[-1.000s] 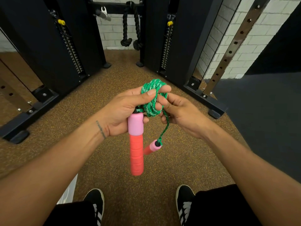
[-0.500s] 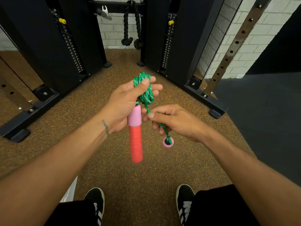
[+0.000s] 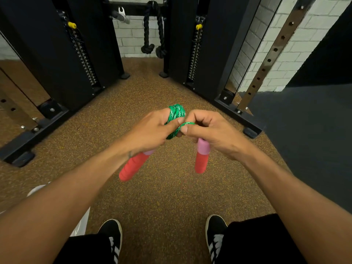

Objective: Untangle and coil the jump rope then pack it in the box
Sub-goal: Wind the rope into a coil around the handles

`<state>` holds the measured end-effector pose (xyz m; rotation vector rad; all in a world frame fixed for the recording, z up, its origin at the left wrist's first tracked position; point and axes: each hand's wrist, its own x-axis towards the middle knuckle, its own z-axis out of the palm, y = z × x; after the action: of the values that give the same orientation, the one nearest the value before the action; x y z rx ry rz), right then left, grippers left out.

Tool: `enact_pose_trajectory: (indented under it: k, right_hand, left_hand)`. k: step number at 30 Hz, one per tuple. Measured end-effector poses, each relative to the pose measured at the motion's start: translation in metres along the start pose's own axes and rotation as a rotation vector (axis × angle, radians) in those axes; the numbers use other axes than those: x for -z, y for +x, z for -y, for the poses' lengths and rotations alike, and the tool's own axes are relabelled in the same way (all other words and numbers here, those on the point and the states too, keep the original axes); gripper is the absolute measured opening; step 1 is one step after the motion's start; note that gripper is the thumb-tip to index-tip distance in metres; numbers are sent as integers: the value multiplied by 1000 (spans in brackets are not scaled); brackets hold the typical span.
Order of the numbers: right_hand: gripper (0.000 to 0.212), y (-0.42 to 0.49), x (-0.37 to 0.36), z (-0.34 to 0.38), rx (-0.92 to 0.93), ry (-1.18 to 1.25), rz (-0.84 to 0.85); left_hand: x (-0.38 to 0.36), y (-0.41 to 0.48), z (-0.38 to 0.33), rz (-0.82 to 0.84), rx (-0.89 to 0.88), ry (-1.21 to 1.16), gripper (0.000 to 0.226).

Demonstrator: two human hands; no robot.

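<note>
The jump rope (image 3: 176, 113) is held in mid-air above the floor (image 3: 162, 197), between both hands and resting on nothing. On the left hand (image 3: 150, 130), the fingers are curled through the green coil with the thumb pressed on its side. One red-and-pink handle (image 3: 133, 166) projects down and left from under the palm. On the right hand (image 3: 211, 130), thumb and forefinger pinch a single green strand just beside the coil. The other fingers curl round the second handle (image 3: 202, 159), which hangs near upright. The speckled brown floor lies open below, bounded left and right by black machine base rails (image 3: 247, 121). A dark mat (image 3: 304, 140) runs along its right edge, and black shoes (image 3: 112, 237) stand at the near edge. A white object (image 3: 82, 223) at near left is partly hidden by the forearm; identity cannot be told.
</note>
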<state>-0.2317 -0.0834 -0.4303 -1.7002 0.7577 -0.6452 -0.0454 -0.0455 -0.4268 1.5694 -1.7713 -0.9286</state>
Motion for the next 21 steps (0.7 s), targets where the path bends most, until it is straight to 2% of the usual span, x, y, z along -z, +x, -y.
enact_pose_trajectory:
  k: [4, 9, 14, 16, 21]
  right_hand:
    - [21, 2, 4, 0, 41, 9, -42]
    - [14, 4, 11, -4, 52, 9, -122]
    - [41, 7, 15, -11, 18, -46, -194]
    - [43, 5, 13, -11, -11, -70, -136]
    - [48, 0, 1, -8, -104, -25, 143]
  left_hand:
    - [-1, -1, -2, 170, 78, -161, 25]
    - [5, -2, -4, 294, 189, -489, 43]
    - [15, -1, -1, 455, 141, -555, 31]
    - [17, -1, 1, 474, 152, -549, 22]
    - [19, -4, 3, 493, 204, -631, 11]
